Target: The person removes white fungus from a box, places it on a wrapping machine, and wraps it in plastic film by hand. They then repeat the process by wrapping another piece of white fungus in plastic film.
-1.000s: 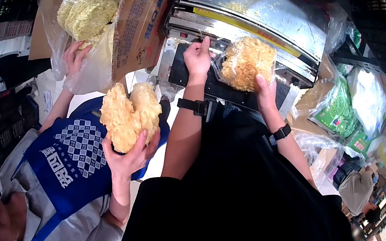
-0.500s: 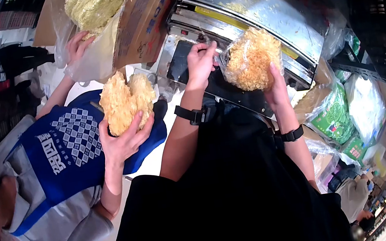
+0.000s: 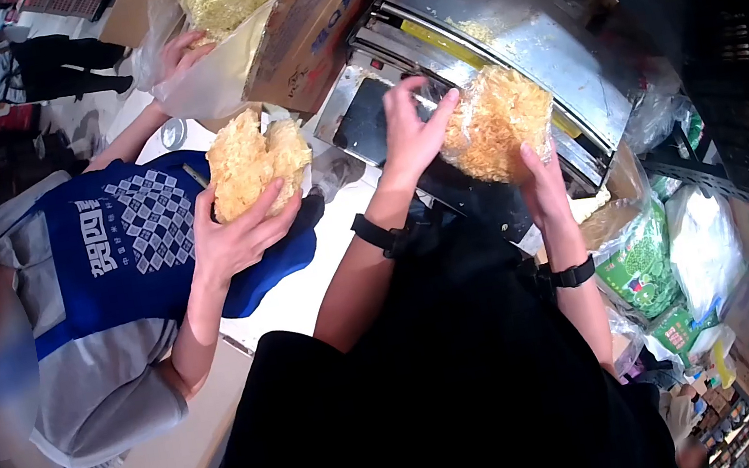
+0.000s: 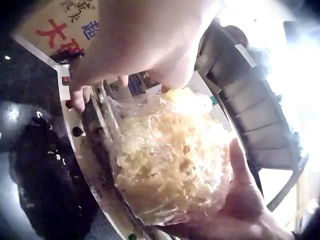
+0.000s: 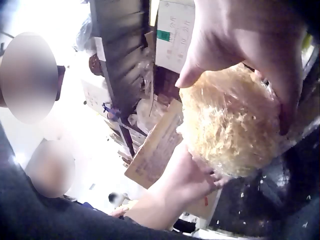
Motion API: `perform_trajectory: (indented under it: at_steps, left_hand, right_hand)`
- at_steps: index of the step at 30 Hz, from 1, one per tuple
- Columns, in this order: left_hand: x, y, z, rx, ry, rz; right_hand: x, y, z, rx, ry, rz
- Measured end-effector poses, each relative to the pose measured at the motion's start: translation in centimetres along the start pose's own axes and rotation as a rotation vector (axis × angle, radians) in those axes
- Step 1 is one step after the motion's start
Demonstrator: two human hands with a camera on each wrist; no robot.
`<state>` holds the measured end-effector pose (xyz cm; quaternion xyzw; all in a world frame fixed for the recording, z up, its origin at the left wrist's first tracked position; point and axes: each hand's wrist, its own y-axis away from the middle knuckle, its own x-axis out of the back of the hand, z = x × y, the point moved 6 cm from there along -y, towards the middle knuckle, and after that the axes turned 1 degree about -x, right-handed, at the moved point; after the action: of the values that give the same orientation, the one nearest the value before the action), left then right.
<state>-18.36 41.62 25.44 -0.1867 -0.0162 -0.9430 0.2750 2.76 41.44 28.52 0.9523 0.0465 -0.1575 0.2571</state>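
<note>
A clear plastic bag (image 3: 496, 124) packed with crinkly, golden, noodle-like dried food is in front of a metal machine. My right hand (image 3: 545, 187) grips its right side, thumb lying over the front; the right wrist view has this hand (image 5: 245, 40) arched over the bag (image 5: 227, 122). At the bag's left edge, my left hand (image 3: 413, 135) has thumb and forefinger spread apart around loose clear film. Seen from the left wrist, the left hand (image 4: 145, 45) reaches across the top of the bag (image 4: 172, 155), with its fingertips pointing down past the film.
The machine (image 3: 548, 30) has a long yellow strip and a black bed (image 3: 369, 122). Left of me, another person's hand (image 3: 242, 235) holds golden lumps (image 3: 258, 164). A cardboard box (image 3: 305, 44) with yellow food in plastic stands beyond. Green bags (image 3: 642, 265) lie at the right.
My left thumb and forefinger, close together a second ago, have spread apart, and that hand has moved closer to the bag. The head view has shifted. My right hand keeps its grip.
</note>
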Motion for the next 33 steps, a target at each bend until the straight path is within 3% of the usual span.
perform_trajectory:
  at_steps: [3, 6, 10, 18, 20, 24, 26, 28, 33]
  left_hand:
    - [1.0, -1.5, -1.2, 0.432, 0.194, 0.067]
    - [-0.3, -2.0, -2.4, 0.684, 0.242, -0.199]
    - [-0.9, -2.5, -3.4, 0.665, 0.226, -0.254]
    - [-0.5, -3.9, -3.1, 0.600, 0.243, -0.139]
    - [-0.2, -4.2, -2.7, 0.634, 0.424, -0.116]
    - [1.2, -4.5, -2.8, 0.701, 0.501, -0.016]
    - [1.0, -4.7, -2.3, 0.734, 0.427, -0.098]
    - [0.2, -5.2, -2.1, 0.664, 0.105, -0.277]
    - [-0.2, -5.9, -3.2, 0.602, 0.197, -0.286]
  right_hand:
    - [0.4, -0.6, 1.5, -0.016, -0.077, -0.051]
    - [0.9, -1.0, 3.1, -0.036, -0.139, -0.066]
    - [1.4, -1.4, 4.5, -0.075, -0.119, -0.004]
    - [0.5, -1.2, 4.5, -0.120, -0.125, -0.005]
    - [0.6, -1.2, 4.1, -0.030, -0.095, -0.002]
    - [1.2, -1.0, 4.6, -0.047, -0.126, 0.004]
    - [1.1, -1.0, 4.5, -0.067, -0.142, 0.010]
    - [0.9, -0.6, 3.9, -0.073, -0.127, 0.020]
    - [1.4, -0.6, 4.5, -0.096, -0.124, 0.026]
